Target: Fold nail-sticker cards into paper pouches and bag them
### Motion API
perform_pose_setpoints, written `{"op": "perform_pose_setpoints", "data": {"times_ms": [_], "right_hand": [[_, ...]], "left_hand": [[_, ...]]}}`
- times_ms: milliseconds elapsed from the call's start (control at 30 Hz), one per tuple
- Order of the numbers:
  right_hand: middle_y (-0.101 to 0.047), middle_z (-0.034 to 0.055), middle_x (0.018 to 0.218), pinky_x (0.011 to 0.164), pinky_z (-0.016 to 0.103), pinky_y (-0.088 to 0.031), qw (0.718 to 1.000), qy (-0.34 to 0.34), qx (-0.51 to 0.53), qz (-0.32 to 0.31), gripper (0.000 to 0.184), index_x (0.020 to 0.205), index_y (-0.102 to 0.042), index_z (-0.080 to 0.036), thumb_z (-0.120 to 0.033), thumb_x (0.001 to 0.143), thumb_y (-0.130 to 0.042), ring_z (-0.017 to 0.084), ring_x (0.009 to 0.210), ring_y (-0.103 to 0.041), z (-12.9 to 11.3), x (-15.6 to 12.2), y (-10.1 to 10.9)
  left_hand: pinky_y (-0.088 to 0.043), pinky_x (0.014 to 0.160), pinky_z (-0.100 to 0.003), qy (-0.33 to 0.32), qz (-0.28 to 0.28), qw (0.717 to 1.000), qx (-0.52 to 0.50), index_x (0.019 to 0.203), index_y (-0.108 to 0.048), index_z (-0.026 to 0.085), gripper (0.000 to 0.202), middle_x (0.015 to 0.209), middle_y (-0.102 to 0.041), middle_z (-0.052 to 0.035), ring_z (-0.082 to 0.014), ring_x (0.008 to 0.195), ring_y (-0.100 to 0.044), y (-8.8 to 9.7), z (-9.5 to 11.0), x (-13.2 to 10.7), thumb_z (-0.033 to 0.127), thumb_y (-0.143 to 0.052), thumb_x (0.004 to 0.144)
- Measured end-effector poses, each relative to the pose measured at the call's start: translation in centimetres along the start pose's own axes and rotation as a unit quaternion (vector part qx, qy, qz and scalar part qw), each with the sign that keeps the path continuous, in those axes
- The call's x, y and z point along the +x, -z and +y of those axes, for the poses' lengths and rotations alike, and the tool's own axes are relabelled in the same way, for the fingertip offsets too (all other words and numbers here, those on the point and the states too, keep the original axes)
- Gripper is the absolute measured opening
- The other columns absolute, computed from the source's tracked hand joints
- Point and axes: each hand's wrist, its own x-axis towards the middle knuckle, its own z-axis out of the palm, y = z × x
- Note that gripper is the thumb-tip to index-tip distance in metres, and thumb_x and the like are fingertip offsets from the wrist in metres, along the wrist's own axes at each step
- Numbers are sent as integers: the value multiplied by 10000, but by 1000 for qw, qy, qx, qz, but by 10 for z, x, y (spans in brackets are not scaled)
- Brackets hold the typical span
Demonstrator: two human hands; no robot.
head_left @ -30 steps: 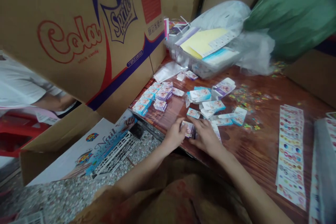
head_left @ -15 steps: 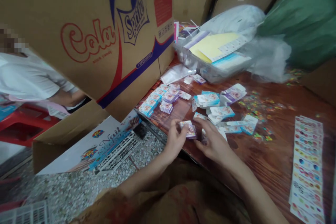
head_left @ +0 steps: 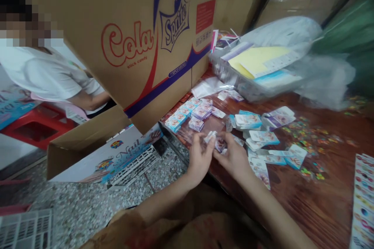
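Note:
Near the table's front edge my left hand (head_left: 200, 157) and my right hand (head_left: 234, 155) are close together, fingers closed on a small purple-and-white printed box (head_left: 220, 144). Its upper end looks white, and the fingers cover much of it. Just beyond my left hand lies a purple box (head_left: 196, 123), with a stack of purple boxes (head_left: 202, 109) behind it. Blue boxes (head_left: 180, 115) stand in a row along the left table edge. Several flattened or half-folded cartons (head_left: 263, 137) lie beyond and to the right of my right hand.
A large cardboard box (head_left: 172, 74) rises at the left. Behind the cartons stands a clear plastic tub (head_left: 233, 76) with papers and bags. Small colourful pieces (head_left: 315, 136) are scattered on the table (head_left: 300, 206); sticker sheets (head_left: 364, 198) lie far right. A person in a white shirt (head_left: 49, 72) sits at left.
My right hand has come in against my left, and both now grip the small box that the left held. The camera view has swung left, shifting the scene rightward.

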Motion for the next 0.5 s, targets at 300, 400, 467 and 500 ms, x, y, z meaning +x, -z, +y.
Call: {"op": "perform_pose_setpoints", "data": {"times_ms": [300,400,467,500], "right_hand": [[-665,56,902,682,323,-468,997,55,11,-57,300,973,-538,-203,-274,689,-605,217,732,-625,32,51,-15],[-652,27,845,648,302,-452,991,83,14,-102,259,933,-548,-206,-247,680,-582,188,669,-589,34,56,-21],[-646,16,831,643,297,-446,990,83,18,-117,249,928,-547,-207,-241,682,-567,183,666,-579,34,56,-23],[-646,17,840,649,297,-446,990,81,21,-117,249,933,-545,-206,-245,688,-561,185,680,-581,34,55,-23]], "left_hand": [[-438,873,-416,-127,41,883,449,1080,-575,204,284,1059,-465,-107,-285,1025,-466,28,-6,32,285,-618,811],[-433,865,-411,-83,4,864,497,1103,-562,198,333,1072,-445,-110,-290,1031,-455,26,-6,43,206,-632,777],[-426,873,-407,-63,-14,860,507,1099,-563,193,330,1081,-443,-113,-288,1036,-453,25,-4,47,166,-615,774],[-423,877,-405,-56,-22,859,508,1096,-564,191,329,1086,-443,-115,-288,1037,-453,24,-4,48,154,-610,772]]}}
